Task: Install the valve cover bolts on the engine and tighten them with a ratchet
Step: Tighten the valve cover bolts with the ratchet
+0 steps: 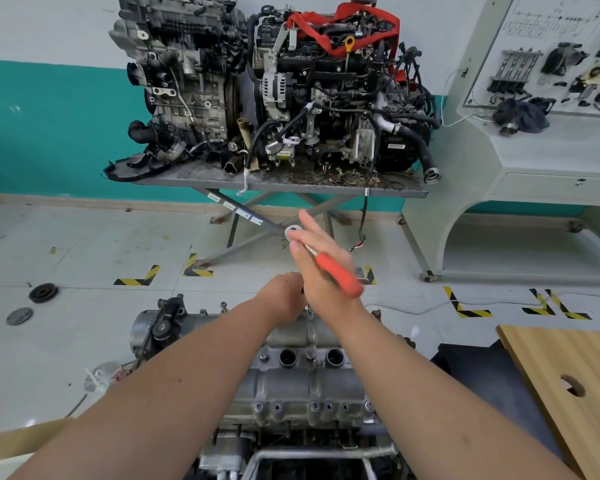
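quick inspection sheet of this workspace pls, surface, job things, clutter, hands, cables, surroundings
surface: pale floor with yellow-black corner marks; no bench under the job.
job's things: engine in the foreground, several bolts seated along its near edge; ratchet with a red grip held above its far end.
clutter: two round parts on the floor at left; plastic bag beside the engine.
grippers: right hand holds the ratchet; left hand reaches to the engine's far edge, fingers hidden.
cables: thin cable on the floor at right.
surroundings: two engines on a lift table; parts display board; wooden board.
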{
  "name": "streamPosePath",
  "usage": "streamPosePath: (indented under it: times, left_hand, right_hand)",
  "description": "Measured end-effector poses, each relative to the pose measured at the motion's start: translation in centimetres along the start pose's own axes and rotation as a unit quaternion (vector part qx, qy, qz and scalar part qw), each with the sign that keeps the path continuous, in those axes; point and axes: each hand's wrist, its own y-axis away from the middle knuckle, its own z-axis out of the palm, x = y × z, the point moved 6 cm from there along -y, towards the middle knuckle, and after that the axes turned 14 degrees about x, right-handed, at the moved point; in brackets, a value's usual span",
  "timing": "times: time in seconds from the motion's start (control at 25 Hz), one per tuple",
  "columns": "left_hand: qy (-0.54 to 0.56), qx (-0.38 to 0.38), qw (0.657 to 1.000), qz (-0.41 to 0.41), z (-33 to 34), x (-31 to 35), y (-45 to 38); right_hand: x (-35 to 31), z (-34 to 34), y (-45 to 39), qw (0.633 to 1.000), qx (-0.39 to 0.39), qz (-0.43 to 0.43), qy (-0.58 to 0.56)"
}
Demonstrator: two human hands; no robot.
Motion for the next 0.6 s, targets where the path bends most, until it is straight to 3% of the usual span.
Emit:
streamPosePath:
  times: [0.04,0.08,0.12,0.16,0.24,0.28,0.32,0.36,0.44,0.52,0.6]
  left_hand:
    - [-0.059,-0.041,0.997,-0.005,0.0,-0.2,0.7]
    - [-0.061,-0.014,0.998,-0.032,-0.8,0.6,0.5]
    - [-0.117,0.049,0.990,-0.056,-1.4,1.3,0.3]
    - [-0.096,0.101,0.986,-0.093,-3.0,1.1,0.2]
    - [0.196,0.013,0.975,-0.102,-2.8,-0.4,0.2]
    - [0.148,0.015,0.986,-0.075,-2.6,-1.1,0.9]
    - [0.109,0.064,0.992,-0.002,-2.0,0.1,0.9]
    - [0.115,-0.007,0.992,0.052,-1.3,-0.1,2.7]
    - [0.196,-0.035,0.980,0.001,-0.5,-1.2,2.4]
    - [0.350,-0.002,0.936,-0.031,-2.0,-1.1,2.4]
    - [0.568,0.047,0.819,-0.063,-3.7,-2.2,3.4]
  right_hand:
    - [-0.8,0.2,0.1,0.990,-0.015,-0.119,0.077]
    - [-1.4,0.6,0.3,0.966,-0.038,-0.212,0.144]
    - [-1.8,1.0,0.4,0.941,-0.061,-0.272,0.193]
    - [-2.1,1.4,0.4,0.920,-0.083,-0.302,0.234]
    - [-2.5,2.0,0.3,0.884,-0.106,-0.318,0.326]
    - [-2.7,2.1,0.3,0.863,-0.105,-0.323,0.375]
    - [-2.7,2.1,0.2,0.842,-0.097,-0.322,0.421]
    - [-2.6,2.1,0.2,0.826,-0.089,-0.312,0.461]
    - [-2.5,2.1,-0.1,0.800,-0.092,-0.273,0.526]
    - [-2.6,2.2,-0.8,0.786,-0.106,-0.236,0.561]
    - [-3.0,2.6,-1.7,0.782,-0.130,-0.199,0.576]
